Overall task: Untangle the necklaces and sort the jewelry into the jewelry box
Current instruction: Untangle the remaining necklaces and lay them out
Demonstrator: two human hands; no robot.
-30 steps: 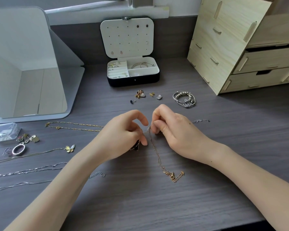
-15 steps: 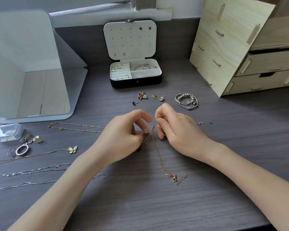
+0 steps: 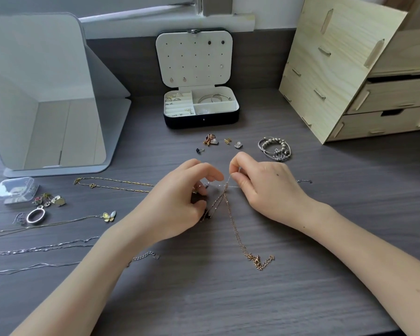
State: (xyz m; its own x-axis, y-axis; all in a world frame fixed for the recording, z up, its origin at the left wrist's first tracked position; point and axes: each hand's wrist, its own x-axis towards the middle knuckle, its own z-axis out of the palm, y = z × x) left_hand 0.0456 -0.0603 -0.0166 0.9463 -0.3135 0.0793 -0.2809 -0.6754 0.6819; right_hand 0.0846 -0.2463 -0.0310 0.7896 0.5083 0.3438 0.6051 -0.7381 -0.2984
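At the middle of the dark wood table, my left hand and my right hand pinch a tangle of thin chains between them. A rose-gold necklace hangs from the knot and trails toward me, its clasp lying on the table. A thin silver chain runs out to the right from under my right hand. The open jewelry box stands at the back, with rings and bangles in its compartments and earrings on its lid. Several untangled necklaces lie stretched out at the left.
Loose earrings and beaded silver bracelets lie in front of the box. A standing mirror is at the back left, a small clear plastic case and charms below it. A wooden drawer unit fills the back right.
My hands have drawn slightly apart, stretching a short length of silver chain between them. The rose-gold strands now spread out below the knot.
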